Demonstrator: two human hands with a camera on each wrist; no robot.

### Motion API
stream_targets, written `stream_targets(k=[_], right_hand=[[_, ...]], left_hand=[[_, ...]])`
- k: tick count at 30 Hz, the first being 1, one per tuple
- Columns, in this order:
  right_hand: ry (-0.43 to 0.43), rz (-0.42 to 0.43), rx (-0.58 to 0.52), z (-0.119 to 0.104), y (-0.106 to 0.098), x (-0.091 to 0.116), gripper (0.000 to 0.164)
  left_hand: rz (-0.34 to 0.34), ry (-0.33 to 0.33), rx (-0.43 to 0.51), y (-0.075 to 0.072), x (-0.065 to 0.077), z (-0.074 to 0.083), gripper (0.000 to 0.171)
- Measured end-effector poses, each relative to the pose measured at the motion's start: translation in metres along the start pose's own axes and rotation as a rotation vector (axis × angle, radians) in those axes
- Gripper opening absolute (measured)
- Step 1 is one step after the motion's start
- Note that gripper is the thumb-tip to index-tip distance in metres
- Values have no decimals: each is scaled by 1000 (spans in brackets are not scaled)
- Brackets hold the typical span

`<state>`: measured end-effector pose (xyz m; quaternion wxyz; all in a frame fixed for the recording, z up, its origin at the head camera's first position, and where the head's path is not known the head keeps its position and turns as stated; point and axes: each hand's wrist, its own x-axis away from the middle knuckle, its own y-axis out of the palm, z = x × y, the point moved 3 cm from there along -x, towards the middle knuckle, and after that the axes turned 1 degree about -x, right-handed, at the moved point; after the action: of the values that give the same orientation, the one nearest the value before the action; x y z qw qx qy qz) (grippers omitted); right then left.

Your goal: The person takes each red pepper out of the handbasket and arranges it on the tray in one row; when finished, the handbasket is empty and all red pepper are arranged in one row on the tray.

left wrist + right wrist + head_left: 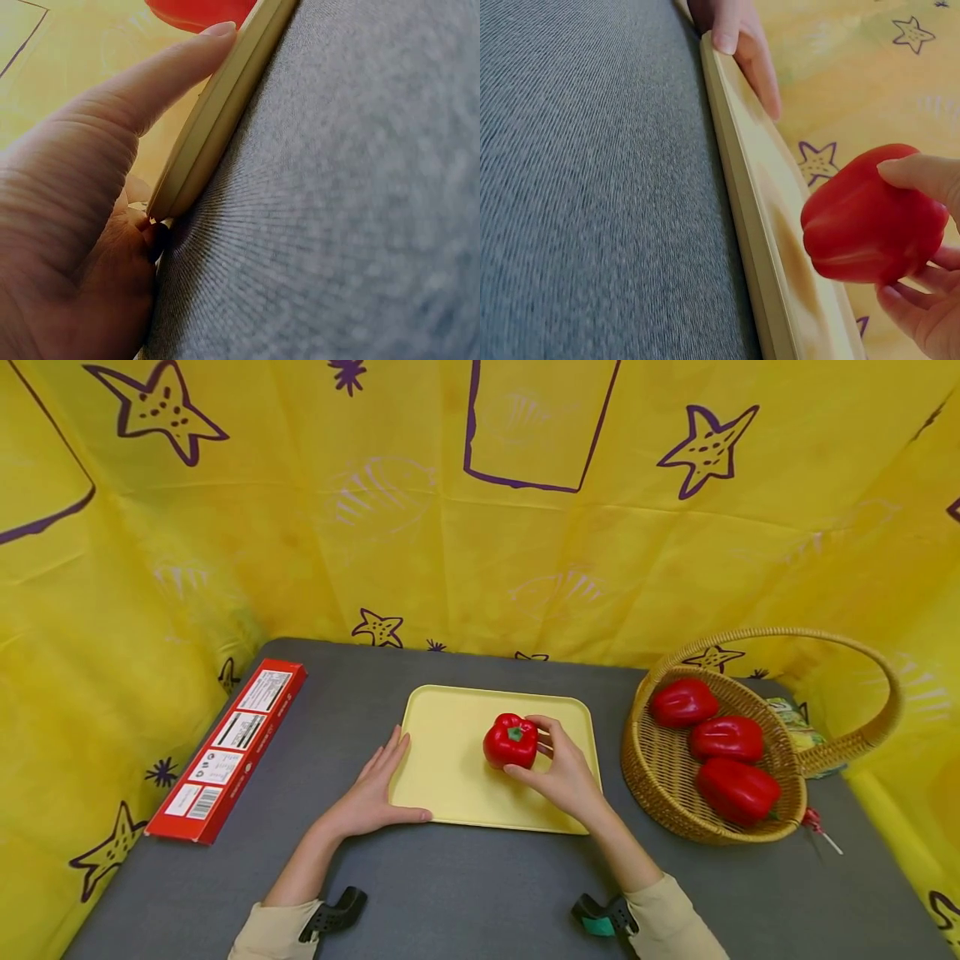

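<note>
A red bell pepper [502, 745] with a green stem is pinched between the thumb and fingers of my right hand [568, 777]. In the right wrist view the same pepper [870, 217] hangs a little above the pale yellow tray [442, 768], whose surface carries a shadow. At the tray's near left corner rests my left hand [367, 800], fingers extended along the left side and thumb along the front rim. The left wrist view shows that thumb [172, 75] lying against the tray's edge [217, 112].
To the right stands a wicker basket [660, 789] with a tall handle, holding three red peppers [726, 739]. A lollipop [812, 818] and a colourful packet [793, 723] lie by it. On the left is a long red box [232, 752]. Yellow patterned cloth [420, 568] surrounds the grey table [465, 893].
</note>
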<state>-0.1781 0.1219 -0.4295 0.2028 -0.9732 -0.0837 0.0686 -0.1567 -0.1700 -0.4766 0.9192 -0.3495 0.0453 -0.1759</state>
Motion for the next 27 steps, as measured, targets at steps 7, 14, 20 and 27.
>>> stream_targets(k=[7, 14, 20, 27], right_hand=[[-12, -12, -7, -4, 13, -7, 75], [-29, -25, -20, -7, 28, -15, 75], [-30, -40, -35, -9, 39, -20, 74], [-37, -65, -59, -13, 52, -27, 74]], left_hand=[[-8, -19, 17, 0, -1, 0, 124], [-7, -18, 30, 0, 0, -2, 124], [-1, -11, 36, -1, 0, -2, 124], [1, -28, 43, -2, 0, -1, 124]])
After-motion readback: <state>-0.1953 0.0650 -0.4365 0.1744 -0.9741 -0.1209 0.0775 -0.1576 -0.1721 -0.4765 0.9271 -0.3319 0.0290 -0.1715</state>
